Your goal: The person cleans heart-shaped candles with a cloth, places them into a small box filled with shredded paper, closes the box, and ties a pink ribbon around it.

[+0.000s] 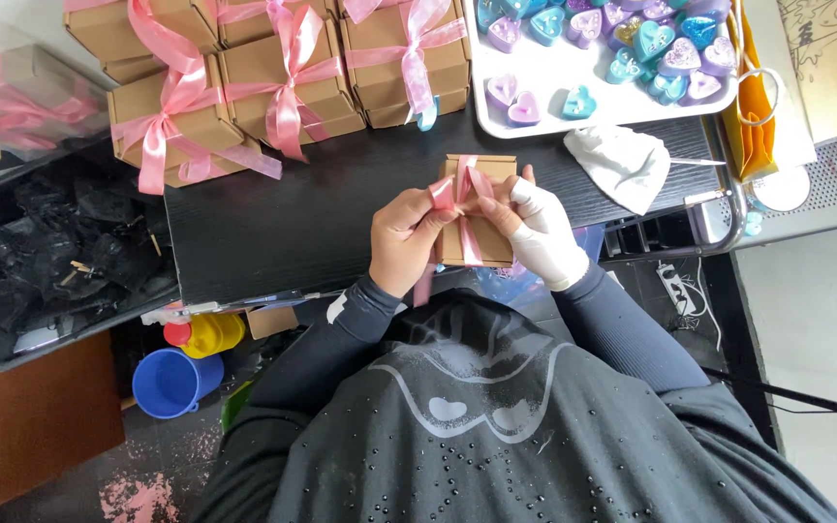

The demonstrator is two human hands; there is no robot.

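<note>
While the left hand pinches one pink ribbon loop closed, the gloved right hand grips the other, steadying the brown box beneath against the counter.

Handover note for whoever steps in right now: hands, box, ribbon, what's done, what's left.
Left hand: pinching the pink ribbon at the left side of the small brown box.
Right hand, in a white glove: holding the ribbon's other side on top of the box.
Box sits on the black table, lid shut, ribbon already wrapped lengthwise around it.
Done: a stack of bowed boxes at the table's far left.
Left: bow on this box not yet formed.
</note>
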